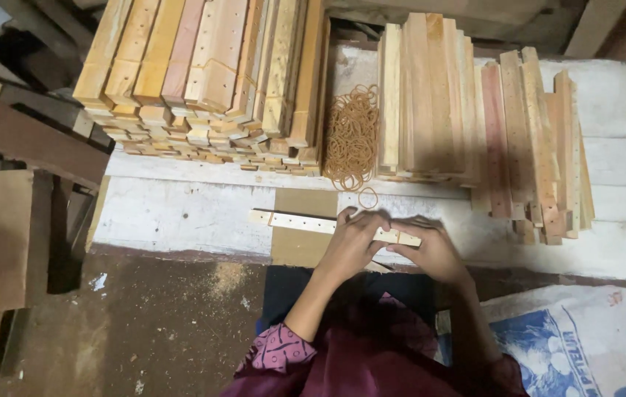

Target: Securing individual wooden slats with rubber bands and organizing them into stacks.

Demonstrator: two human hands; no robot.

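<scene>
Pale drilled wooden slat (pixel 306 222) (flat)

Dim warm light, dark edges, slight blur

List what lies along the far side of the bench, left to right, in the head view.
Left stack of wooden slats → pile of rubber bands → middle slat stack → right slat stack.

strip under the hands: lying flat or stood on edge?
Flat: the drilled wooden strip lies on the white bench, hole face up.
</scene>
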